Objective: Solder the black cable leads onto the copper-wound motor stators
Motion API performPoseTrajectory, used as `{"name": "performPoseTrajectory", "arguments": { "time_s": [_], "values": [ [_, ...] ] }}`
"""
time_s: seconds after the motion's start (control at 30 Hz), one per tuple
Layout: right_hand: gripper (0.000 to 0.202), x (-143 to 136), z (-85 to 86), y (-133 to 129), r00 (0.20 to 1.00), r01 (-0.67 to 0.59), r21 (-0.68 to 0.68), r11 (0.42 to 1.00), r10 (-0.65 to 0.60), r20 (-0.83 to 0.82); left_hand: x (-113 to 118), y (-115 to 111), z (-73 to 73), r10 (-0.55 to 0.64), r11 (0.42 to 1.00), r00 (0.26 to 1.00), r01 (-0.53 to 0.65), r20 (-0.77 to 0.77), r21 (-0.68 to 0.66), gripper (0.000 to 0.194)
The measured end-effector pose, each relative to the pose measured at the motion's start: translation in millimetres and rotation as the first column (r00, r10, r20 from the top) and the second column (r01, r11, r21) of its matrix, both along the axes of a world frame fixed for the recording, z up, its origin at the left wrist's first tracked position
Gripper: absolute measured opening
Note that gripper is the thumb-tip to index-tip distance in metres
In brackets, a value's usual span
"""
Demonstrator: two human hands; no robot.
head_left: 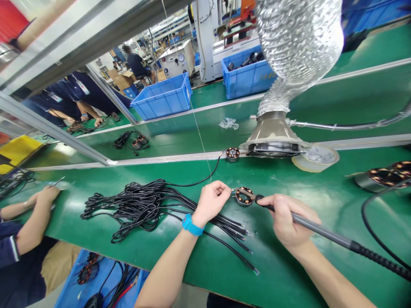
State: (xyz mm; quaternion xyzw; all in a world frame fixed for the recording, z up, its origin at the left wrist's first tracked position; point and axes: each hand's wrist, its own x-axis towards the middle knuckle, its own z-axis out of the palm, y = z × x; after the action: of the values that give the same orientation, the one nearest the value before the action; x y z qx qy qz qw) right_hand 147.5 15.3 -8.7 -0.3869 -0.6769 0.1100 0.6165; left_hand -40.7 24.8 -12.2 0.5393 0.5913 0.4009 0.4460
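Note:
My right hand point(290, 220) grips a soldering iron point(321, 233) like a pen, its tip reaching the copper-wound ring of a motor stator point(244, 196). Just left of that stator, my left hand point(212, 199) is closed in a pinch, wearing a blue wristband. A thin solder wire point(199, 132) hangs from above and runs down to this hand; the fingers partly hide its end. Short leads show between the fingertips and the stator. Under and left of my left wrist lies a bundle of black cables point(138, 207), their stripped ends point(245, 239) fanned toward the right.
A second stator point(232, 154) with a cable sits by the rail. Beyond it are a fume-extraction hood point(272, 134) and a round translucent container point(316, 157). More stators point(385, 176) lie at right. A co-worker's hands point(45, 199) are at left, above a blue bin point(105, 278).

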Motion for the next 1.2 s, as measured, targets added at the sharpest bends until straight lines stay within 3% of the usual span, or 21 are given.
{"name": "performPoseTrajectory", "arguments": {
  "time_s": [0.2,0.4,1.2],
  "values": [
    [0.03,-1.1,0.1,-1.0,1.0,0.002,-0.004,1.0,-0.002,0.006,1.8,1.1,3.6,0.059,0.996,0.998,-0.058,-0.021,0.067,0.018],
    [0.031,-1.2,1.0,-0.1,0.999,-0.026,-0.014,1.0,0.027,0.021,0.1,0.5,0.6,0.03,0.999,1.0,-0.03,-0.006,0.013,0.019],
    [0.025,-1.6,-7.0,3.0,0.984,-0.177,-0.023,0.984,0.177,0.024,3.0,-4.7,3.1,0.028,0.999,1.0,-0.028,-0.014,0.029,0.019]
  ]
}}
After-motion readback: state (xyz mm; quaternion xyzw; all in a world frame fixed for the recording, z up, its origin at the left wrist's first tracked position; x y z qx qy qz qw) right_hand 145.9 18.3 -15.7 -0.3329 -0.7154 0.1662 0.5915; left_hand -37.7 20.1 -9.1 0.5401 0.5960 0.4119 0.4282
